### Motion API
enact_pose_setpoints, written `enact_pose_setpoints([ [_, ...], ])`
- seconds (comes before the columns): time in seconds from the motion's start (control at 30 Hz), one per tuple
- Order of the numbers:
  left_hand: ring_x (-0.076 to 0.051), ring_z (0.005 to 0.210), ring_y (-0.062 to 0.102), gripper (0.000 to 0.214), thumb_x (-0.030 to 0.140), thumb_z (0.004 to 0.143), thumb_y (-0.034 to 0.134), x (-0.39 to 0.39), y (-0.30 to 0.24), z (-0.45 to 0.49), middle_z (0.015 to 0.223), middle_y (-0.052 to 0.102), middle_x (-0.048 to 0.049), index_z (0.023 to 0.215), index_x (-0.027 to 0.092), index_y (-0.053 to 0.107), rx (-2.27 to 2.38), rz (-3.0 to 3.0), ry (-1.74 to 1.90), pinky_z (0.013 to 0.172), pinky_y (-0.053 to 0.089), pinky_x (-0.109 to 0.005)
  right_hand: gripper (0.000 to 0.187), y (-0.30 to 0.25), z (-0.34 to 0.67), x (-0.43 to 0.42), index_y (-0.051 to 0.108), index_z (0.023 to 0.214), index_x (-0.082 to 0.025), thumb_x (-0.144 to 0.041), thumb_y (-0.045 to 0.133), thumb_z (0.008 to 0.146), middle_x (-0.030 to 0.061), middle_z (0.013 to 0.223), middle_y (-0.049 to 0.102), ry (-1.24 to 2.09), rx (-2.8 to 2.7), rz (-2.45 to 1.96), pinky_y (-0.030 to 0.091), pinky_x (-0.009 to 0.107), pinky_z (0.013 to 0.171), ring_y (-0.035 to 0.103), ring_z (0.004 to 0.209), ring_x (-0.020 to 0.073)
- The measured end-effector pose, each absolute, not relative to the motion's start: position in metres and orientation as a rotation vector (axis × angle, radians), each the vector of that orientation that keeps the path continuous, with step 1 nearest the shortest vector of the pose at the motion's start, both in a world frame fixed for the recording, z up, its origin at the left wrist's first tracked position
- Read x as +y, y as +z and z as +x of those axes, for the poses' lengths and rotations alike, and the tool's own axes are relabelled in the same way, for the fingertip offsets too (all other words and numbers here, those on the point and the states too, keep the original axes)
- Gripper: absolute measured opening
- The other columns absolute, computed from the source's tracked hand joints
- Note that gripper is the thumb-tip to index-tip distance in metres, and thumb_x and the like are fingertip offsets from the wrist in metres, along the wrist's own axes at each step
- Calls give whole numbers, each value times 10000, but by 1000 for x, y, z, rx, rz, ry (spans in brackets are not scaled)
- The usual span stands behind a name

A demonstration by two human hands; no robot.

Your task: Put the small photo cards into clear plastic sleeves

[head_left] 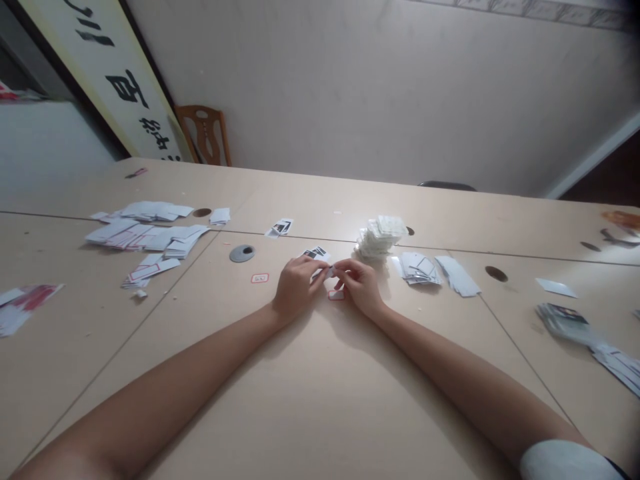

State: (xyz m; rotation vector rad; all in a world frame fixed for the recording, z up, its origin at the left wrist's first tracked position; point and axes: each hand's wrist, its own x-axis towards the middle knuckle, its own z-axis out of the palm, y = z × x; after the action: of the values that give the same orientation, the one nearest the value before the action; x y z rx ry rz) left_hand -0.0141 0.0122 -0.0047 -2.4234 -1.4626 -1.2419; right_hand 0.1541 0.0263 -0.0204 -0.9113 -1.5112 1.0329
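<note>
At the middle of the table, my left hand (296, 283) and my right hand (361, 283) meet with their fingertips closed on one small whitish piece of paper (329, 272) with a dark edge. Fingers cover much of it. Just beyond lie a few small black-and-white photo cards (317, 253). A white label with a red border (337, 295) rests on the table below my right fingers. Another red-bordered label (259, 279) lies left of my left hand. Behind my right hand rises a stack of clear plastic sleeves (381, 237).
White paper slips (145, 233) lie in piles at left. More photo cards (281, 228) are near a grey cable cover (243, 253). To the right are white cards (420, 269), strips (457, 276) and a stack with a picture on top (564, 322). A wooden chair (205, 133) stands behind the table (320, 400).
</note>
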Motion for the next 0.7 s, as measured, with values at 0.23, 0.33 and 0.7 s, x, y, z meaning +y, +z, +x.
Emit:
enact_pose_setpoints([
  [0.23,-188,816,622,155,236,875,537,12,-4,-14,825,705,-37,846,193,683,-1460,-2471,-1189,793,451,-338,190,-22,154,24,674,783,-195,-378,628,810,20,704,689,957,-1560,-1005,491,244,460,638,513,152],
  [0.33,-193,819,622,158,245,871,539,12,-4,-14,823,706,-43,845,194,686,-1472,-2468,-1170,800,451,-343,201,-23,154,24,675,783,-195,-386,620,814,19,712,688,923,-1588,-1014,487,242,460,632,511,148],
  [0.7,-189,802,627,135,237,856,555,11,-3,-13,796,706,-27,816,201,680,-1457,-2433,-1157,799,440,-350,206,-23,154,21,687,798,-206,-383,590,840,9,677,664,886,-1659,-994,476,237,463,621,525,150],
])
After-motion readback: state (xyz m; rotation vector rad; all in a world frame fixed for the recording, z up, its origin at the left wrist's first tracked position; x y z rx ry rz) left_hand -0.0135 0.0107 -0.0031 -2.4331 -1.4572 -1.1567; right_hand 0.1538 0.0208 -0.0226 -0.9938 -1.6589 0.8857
